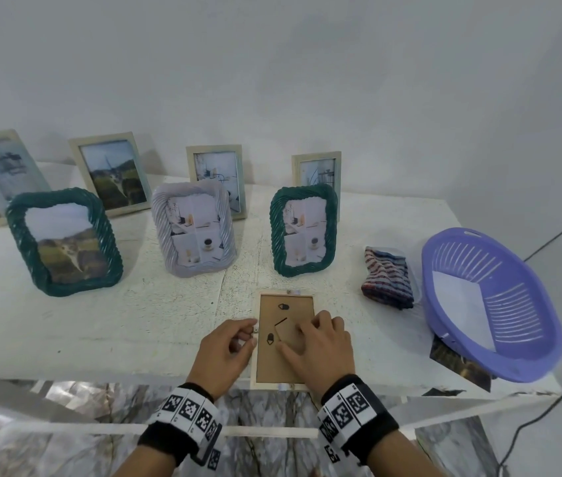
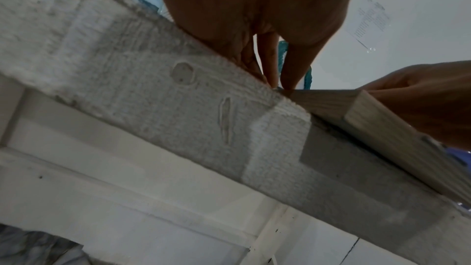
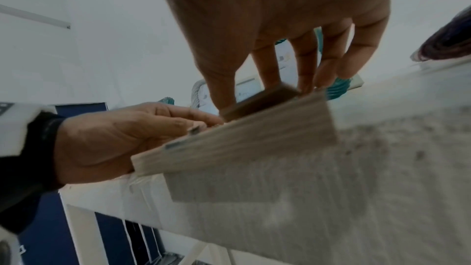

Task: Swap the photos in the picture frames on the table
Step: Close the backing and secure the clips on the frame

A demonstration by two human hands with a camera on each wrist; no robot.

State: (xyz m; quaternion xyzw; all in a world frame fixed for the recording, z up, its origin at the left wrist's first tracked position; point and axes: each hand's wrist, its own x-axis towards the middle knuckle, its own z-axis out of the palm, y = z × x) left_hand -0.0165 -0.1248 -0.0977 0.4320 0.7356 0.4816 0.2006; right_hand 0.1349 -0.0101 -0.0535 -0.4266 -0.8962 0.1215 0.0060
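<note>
A pale wooden picture frame (image 1: 285, 339) lies face down at the table's (image 1: 100, 321) front edge, overhanging it slightly. The left hand (image 1: 226, 352) pinches a small metal tab (image 1: 256, 332) on the frame's left side. The right hand (image 1: 321, 352) presses its spread, bent fingers on the brown backing board.

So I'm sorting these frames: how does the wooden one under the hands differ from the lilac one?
The wooden frame lies face down at the table's near edge, its brown backing showing; the lilac frame stands upright further back with its photo showing. The wooden frame has a flat, plain border; the lilac frame has a twisted, rope-like one. Both hands are on the wooden frame; nothing touches the lilac frame. Both are upright rectangles.
</note>
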